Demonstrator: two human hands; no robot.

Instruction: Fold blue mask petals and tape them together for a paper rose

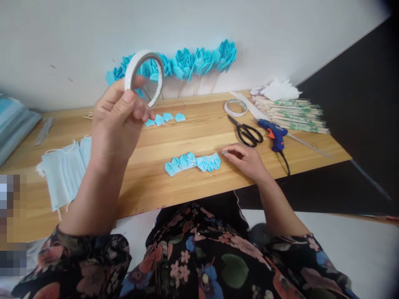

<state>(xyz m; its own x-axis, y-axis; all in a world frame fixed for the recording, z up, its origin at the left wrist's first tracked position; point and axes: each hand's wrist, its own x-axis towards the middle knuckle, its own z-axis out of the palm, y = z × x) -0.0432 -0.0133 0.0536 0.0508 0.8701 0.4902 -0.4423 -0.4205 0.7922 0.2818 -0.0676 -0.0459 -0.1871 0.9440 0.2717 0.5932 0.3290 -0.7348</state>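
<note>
My left hand (116, 118) is raised above the wooden table (202, 137), with thumb and fingers closed on a white roll of tape (145, 74). My right hand (245, 160) rests on the table, its fingers pinched together at the right end of a row of folded blue pieces (192, 162). What the pinch holds is too small to name. A shorter row of blue folded pieces (165, 118) lies farther back.
Blue paper flowers (187, 62) on sticks lean on the wall. A second tape roll (236, 107), black scissors (247, 133), a blue glue gun (274, 135) and a bundle of chopsticks (293, 112) lie at right. Face masks (65, 170) lie at left.
</note>
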